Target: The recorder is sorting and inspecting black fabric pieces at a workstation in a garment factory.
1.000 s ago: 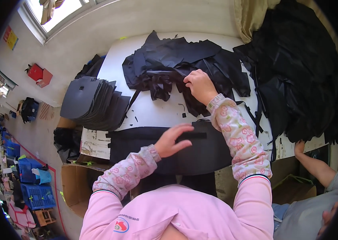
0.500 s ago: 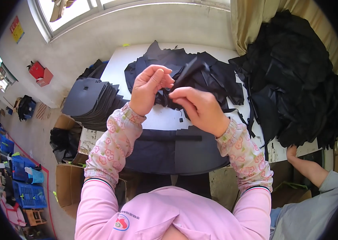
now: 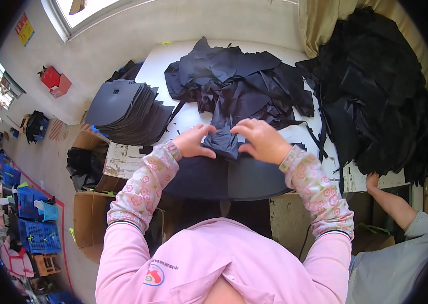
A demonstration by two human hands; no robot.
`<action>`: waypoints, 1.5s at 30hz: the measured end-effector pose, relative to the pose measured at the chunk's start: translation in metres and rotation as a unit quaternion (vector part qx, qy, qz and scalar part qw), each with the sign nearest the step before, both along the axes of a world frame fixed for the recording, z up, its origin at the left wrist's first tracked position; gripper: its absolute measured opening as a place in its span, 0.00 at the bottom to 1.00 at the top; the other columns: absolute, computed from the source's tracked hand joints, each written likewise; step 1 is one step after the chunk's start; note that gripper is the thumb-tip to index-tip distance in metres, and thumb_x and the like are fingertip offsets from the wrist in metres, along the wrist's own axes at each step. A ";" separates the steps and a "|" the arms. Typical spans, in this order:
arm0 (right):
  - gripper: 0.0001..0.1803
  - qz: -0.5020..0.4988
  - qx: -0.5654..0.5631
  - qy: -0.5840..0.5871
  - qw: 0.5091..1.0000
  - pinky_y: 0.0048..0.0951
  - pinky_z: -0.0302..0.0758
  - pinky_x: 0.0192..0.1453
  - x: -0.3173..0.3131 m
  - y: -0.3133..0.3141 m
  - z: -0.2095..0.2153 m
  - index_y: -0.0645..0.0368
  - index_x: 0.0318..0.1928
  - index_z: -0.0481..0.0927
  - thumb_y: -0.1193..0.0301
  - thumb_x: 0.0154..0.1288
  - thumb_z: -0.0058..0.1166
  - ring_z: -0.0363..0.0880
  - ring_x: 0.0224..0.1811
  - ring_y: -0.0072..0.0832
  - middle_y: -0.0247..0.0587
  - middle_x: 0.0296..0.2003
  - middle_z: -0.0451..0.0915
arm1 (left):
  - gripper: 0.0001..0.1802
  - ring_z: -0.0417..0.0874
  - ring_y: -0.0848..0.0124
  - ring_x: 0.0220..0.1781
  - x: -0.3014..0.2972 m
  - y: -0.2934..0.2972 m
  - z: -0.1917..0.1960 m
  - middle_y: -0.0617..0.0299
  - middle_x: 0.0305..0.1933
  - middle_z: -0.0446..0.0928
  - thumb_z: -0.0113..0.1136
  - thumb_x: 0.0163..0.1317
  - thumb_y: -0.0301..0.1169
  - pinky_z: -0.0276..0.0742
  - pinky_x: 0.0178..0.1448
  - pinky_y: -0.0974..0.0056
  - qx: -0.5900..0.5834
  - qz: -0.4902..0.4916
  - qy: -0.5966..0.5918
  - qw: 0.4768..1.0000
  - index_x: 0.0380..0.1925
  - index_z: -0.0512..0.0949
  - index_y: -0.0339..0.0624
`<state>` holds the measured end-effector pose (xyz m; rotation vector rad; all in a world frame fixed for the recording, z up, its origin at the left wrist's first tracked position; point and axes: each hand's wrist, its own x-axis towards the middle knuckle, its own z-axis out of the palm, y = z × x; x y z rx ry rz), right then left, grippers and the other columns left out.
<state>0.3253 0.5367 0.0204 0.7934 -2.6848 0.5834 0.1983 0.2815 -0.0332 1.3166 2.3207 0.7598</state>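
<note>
Both hands grip one black fabric piece (image 3: 225, 133) over the near edge of the white table (image 3: 193, 114). My left hand (image 3: 195, 142) pinches its left side and my right hand (image 3: 259, 140) holds its right side. Under them lies a flat stack of dark fabric panels (image 3: 224, 177) at the table's front. Behind the held piece sprawls a loose heap of black fabric pieces (image 3: 234, 81).
A fanned stack of dark cut panels (image 3: 125, 111) sits at the table's left. A big mound of black fabric (image 3: 376, 96) fills the right. Another person's hand (image 3: 373, 181) rests at the right table edge. Cardboard boxes (image 3: 90, 223) and blue crates (image 3: 34, 233) stand on the floor left.
One second ago my right hand reached into the heap while the left hovered low. Both hands then met raised with a piece, and now they have lowered it toward the front stack.
</note>
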 end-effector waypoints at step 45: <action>0.02 -0.009 -0.196 -0.027 0.980 0.24 0.74 0.31 0.152 0.003 0.187 0.63 0.33 0.78 0.78 0.64 0.57 0.81 0.25 0.29 0.39 0.27 0.81 | 0.12 0.80 0.56 0.49 -0.005 -0.105 0.079 0.54 0.42 0.80 0.61 0.45 0.18 0.74 0.58 0.58 0.321 0.285 0.359 0.829 0.33 0.78 0.40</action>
